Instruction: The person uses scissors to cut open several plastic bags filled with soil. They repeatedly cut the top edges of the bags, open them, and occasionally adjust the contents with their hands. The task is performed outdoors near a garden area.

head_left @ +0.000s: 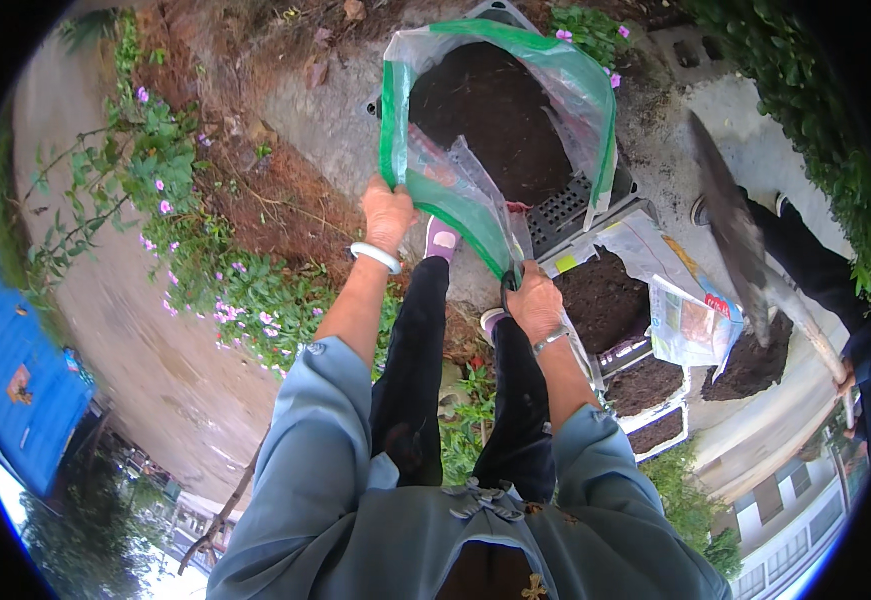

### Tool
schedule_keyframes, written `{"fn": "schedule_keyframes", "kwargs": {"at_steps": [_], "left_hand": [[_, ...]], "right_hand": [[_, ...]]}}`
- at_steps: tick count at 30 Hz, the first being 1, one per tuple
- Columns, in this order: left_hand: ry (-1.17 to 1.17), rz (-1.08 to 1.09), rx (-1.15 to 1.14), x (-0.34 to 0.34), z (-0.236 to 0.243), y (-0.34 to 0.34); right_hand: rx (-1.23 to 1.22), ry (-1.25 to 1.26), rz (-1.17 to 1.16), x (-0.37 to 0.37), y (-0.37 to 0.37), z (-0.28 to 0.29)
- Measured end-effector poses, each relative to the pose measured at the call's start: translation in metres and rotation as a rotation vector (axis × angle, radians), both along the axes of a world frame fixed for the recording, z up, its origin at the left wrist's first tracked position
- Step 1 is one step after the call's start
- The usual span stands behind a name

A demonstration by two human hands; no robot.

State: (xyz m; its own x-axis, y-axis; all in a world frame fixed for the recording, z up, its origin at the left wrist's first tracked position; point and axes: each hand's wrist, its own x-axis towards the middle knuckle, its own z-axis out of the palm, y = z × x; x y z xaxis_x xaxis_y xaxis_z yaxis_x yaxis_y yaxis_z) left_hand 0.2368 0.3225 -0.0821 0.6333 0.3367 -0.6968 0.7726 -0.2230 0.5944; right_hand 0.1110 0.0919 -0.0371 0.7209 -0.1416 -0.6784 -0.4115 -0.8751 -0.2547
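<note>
Both my hands grip the rim of a plastic sack [393,112] with a green border, its mouth spread wide. My left hand [389,213] is closed on the near left edge, a pale bangle on that wrist. Closed on the near right edge is my right hand [536,302], with a bracelet above it. Dark soil [491,115] shows through the sack's opening. Beneath and beside the sack is a black slotted plastic crate [562,216], largely hidden by it.
To the right, another person holds a shovel [731,215] by its wooden handle. White planters of soil [646,385] and an opened printed bag [691,320] stand near my right hand. Pink-flowered plants [221,300] grow at left, beside a dirt path [146,340].
</note>
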Motion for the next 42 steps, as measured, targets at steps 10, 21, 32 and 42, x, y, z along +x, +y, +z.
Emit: {"fn": "schedule_keyframes", "kwargs": {"at_steps": [10, 21, 32, 42], "left_hand": [[-0.079, -0.021, 0.06, 0.011, 0.028, 0.013], [0.04, -0.453, 0.4, 0.061, 0.017, 0.036], [-0.062, -0.584, 0.455, 0.113, -0.002, 0.015], [-0.275, -0.55, 0.31, 0.108, 0.004, 0.017]], "right_hand": [[0.1, -0.02, 0.01, -0.004, 0.01, 0.009], [0.191, -0.049, -0.087, -0.003, 0.005, 0.013], [0.368, 0.13, -0.244, 0.04, -0.042, 0.044], [0.318, 0.39, 0.19, 0.144, -0.03, -0.147]]}}
